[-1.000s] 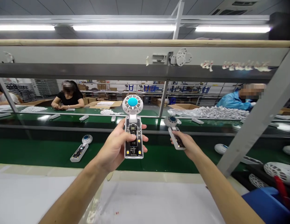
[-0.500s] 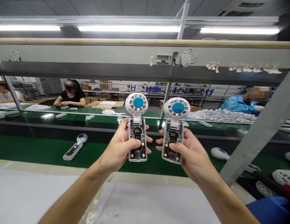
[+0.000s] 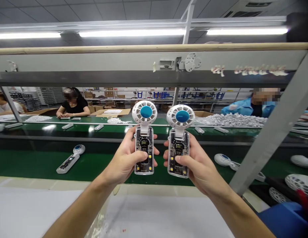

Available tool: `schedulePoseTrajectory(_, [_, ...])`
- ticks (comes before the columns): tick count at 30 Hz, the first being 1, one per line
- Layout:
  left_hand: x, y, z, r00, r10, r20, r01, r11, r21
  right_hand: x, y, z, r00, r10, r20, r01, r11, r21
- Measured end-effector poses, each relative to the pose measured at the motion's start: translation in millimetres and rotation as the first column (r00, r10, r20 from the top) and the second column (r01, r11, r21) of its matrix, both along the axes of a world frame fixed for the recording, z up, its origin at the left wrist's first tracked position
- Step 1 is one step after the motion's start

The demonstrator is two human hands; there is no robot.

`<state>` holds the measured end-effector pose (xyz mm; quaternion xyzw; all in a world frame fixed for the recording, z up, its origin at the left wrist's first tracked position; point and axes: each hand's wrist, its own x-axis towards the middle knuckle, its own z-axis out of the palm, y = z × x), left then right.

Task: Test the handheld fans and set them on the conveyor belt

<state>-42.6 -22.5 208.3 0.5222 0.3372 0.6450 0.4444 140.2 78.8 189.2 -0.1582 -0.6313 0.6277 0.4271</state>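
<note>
Two handheld fans with white round heads, blue centres and open bodies showing black circuit boards are held upright side by side. My left hand (image 3: pixel 127 157) is closed round the left fan (image 3: pixel 144 145), its thumb on the board. The right fan (image 3: pixel 179 148) is gripped in my right hand (image 3: pixel 199 162), its thumb also pressed on the board. A small gap separates the two fans. Behind my left arm, another fan (image 3: pixel 69 162) lies on the green belt (image 3: pixel 99 165).
White parts lie on the far belt. A metal post (image 3: pixel 270 129) slants at the right, with a fan (image 3: pixel 222 160) beside it and a blue bin (image 3: pixel 283 219) below. People sit across the line. A shelf beam (image 3: pixel 106 62) spans above; the white worktop (image 3: pixel 154 215) is nearest.
The right fan has come slightly closer to the left one. The fan on the belt has shifted left in view. Across the line, the person in blue has changed posture.
</note>
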Motion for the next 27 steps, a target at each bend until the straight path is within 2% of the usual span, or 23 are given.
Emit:
schedulePoseTrajectory(12, [2.3,0.9,-3.4,1.0,-0.006,0.006,0.006,1.0,0.018,2.9,-0.8,-0.6,0.992,0.106,-0.066,-0.105,0.994,0.024])
schedulePoseTrajectory(15, [2.4,0.4,-3.7,1.0,-0.013,0.007,0.013,1.0,0.019,5.6,-0.6,0.6,0.992,0.125,-0.036,-0.124,0.992,0.008])
schedulePoseTrajectory(22, [4.1,-0.7,-6.2,0.999,-0.039,-0.012,0.04,0.998,0.04,8.2,-1.6,4.3,0.995,0.1,-0.027,-0.098,0.994,0.044])
schedulePoseTrajectory(27, [8.3,0.2,-6.2,0.998,-0.066,0.013,0.066,0.997,0.033,10.0,-2.8,4.3,0.993,0.114,-0.017,-0.114,0.993,0.013])
